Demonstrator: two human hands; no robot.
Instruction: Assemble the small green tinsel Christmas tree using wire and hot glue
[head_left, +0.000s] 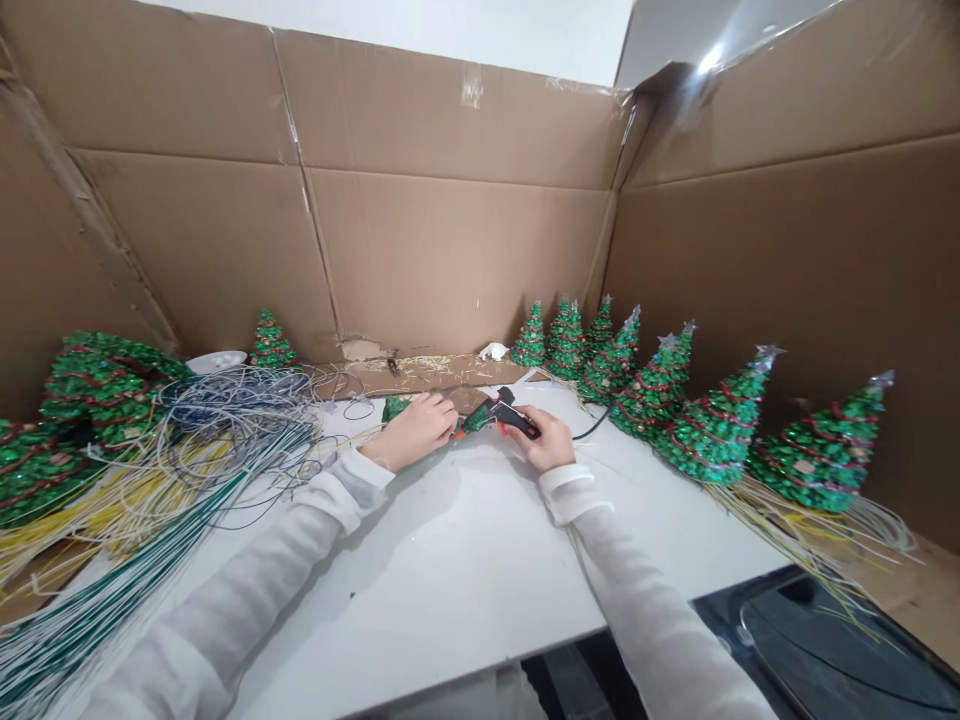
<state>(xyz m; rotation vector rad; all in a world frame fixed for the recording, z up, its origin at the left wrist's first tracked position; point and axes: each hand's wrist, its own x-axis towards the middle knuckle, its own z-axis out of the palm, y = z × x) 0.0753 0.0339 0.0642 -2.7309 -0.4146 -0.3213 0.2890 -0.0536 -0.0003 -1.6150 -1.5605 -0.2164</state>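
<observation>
A glue gun [487, 412], dark green and black with an orange nozzle, is gripped in my right hand [551, 440]. It points left, and its tip is close to the fingers of my left hand [420, 428]. Those fingers are bent and closed over a green tinsel piece [395, 408], which sticks out behind them; most of it is hidden. Just behind the glue gun lies a flat brown piece [466, 398], partly covered. The black cord [596, 425] runs off to the right.
Small tinsel Christmas trees [709, 430] line the right side, several with silver stars. At left are more green trees [112, 390], tangled wires [247, 410], green strands [150, 560] and a white dish [217, 361]. Cardboard walls [465, 250] enclose the white table [450, 570]. A black tray [825, 640] is at lower right.
</observation>
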